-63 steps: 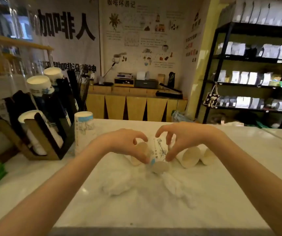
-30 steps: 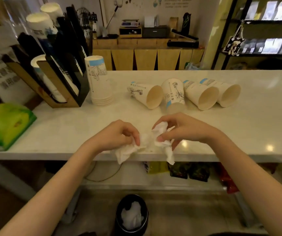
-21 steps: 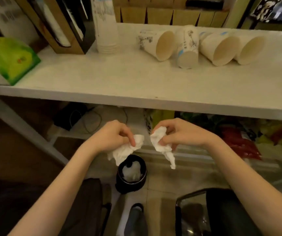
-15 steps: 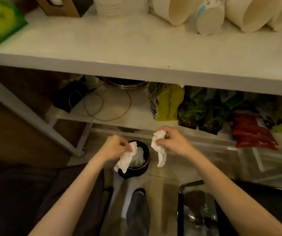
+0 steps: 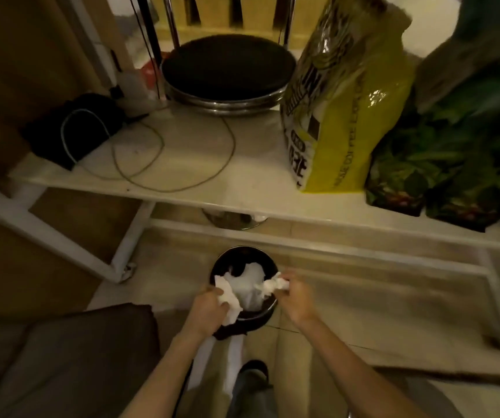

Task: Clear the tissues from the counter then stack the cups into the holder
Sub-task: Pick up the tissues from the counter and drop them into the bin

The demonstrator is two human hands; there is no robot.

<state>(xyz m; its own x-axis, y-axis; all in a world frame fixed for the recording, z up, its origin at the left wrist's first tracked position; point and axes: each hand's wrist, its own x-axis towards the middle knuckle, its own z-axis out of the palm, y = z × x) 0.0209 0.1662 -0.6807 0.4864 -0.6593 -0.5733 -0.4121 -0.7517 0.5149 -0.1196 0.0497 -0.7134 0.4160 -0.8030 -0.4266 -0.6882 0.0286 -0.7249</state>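
A small round black bin (image 5: pixel 236 255) stands on the floor below the counter, with white tissue (image 5: pixel 250 283) lying inside it. My left hand (image 5: pixel 206 309) is at the bin's near-left rim, shut on a crumpled white tissue (image 5: pixel 227 298). At the near-right rim, my right hand (image 5: pixel 295 298) pinches a second crumpled tissue (image 5: pixel 274 285). Both tissues hang over the bin's opening. The counter top, the cups and the holder are out of view.
A low white shelf (image 5: pixel 200 179) holds a loose cable (image 5: pixel 152 152), a black device (image 5: pixel 70 131), a yellow coffee bag (image 5: pixel 342 110) and dark green bags (image 5: pixel 441 164). A black stool seat (image 5: pixel 227 67) stands behind. A brown cushion (image 5: pixel 61 357) sits at lower left.
Both hands dropped from the counter edge to the bin on the floor, each carrying its tissue. The view tilted down, so the counter and cups left the frame.
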